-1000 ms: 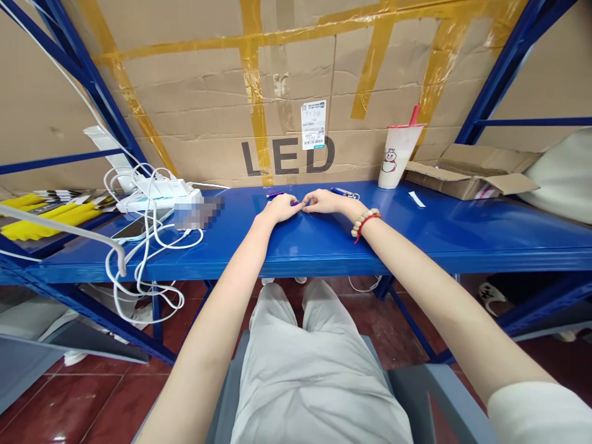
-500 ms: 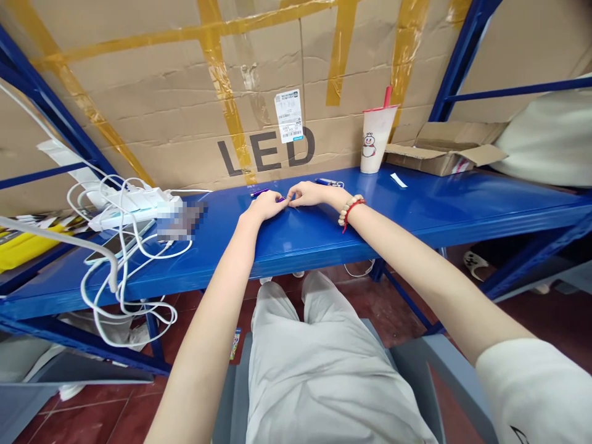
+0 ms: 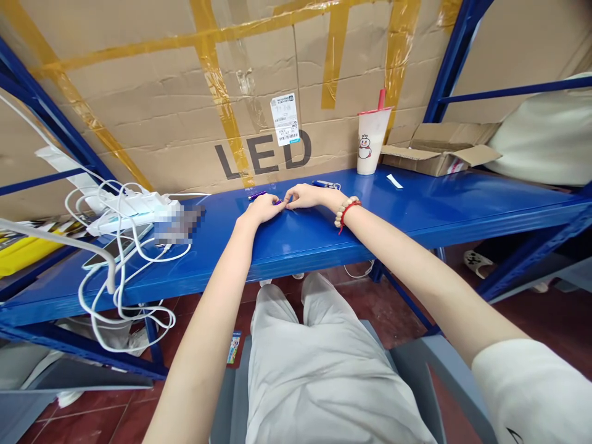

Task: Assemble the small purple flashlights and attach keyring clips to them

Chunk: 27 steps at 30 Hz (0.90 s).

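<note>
My left hand [image 3: 263, 209] rests on the blue tabletop [image 3: 296, 237] with its fingers closed around a slim purple pen [image 3: 257, 195], whose far part sticks out past the fingers. Fingertip to fingertip with it, my right hand [image 3: 306, 196] is bent into a pinch close to the pen's other end. Whatever lies between those right fingertips is too small to make out. A beaded bracelet with a red cord [image 3: 345, 214] circles my right wrist. Just behind the right hand lies another blue pen-like object [image 3: 326, 184], partly covered by it.
White cables [image 3: 121, 246], a power strip [image 3: 129, 206] and a phone [image 3: 118, 246] crowd the left side. At the back right stand a cup with a red straw [image 3: 371, 142] and an open cardboard box [image 3: 439, 154]. A big taped carton [image 3: 176, 117] walls the rear.
The whole view has shifted slightly. Both hands stay together at the same spot on the table, with almost no change in their fingers.
</note>
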### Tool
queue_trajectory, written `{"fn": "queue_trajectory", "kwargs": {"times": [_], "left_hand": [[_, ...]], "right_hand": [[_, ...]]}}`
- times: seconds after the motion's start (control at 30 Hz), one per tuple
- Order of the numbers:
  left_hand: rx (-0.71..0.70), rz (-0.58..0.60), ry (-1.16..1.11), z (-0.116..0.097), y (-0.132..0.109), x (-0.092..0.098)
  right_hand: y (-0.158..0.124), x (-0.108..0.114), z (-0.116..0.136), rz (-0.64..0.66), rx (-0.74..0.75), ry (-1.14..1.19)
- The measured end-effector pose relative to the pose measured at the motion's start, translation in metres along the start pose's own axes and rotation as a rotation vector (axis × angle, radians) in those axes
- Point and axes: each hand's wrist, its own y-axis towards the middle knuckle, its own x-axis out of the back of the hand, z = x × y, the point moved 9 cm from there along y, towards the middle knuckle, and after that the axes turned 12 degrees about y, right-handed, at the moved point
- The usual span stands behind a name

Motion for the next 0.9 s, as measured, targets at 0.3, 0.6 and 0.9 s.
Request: {"fn": "queue_trajectory", "kwargs": {"times": [0.3,0.6,0.9], "left_hand": [[0.001,0.009,-0.012,-0.0001,-0.0010,-0.0006],[0.000,0.015,-0.016,-0.0008,-0.0016,-0.0006],[0.027,0.020,-0.022,0.0008,-0.0010,-0.0008]], "right_hand": [[-0.0007,-0.0007,0.0002,0.010,-0.001,0.012],[0.0012,-0.0024,-0.0019,0.023,-0.011,0.009],[0.0009,-0.0021,-0.0020,0.026,-0.016,0.002]]}}
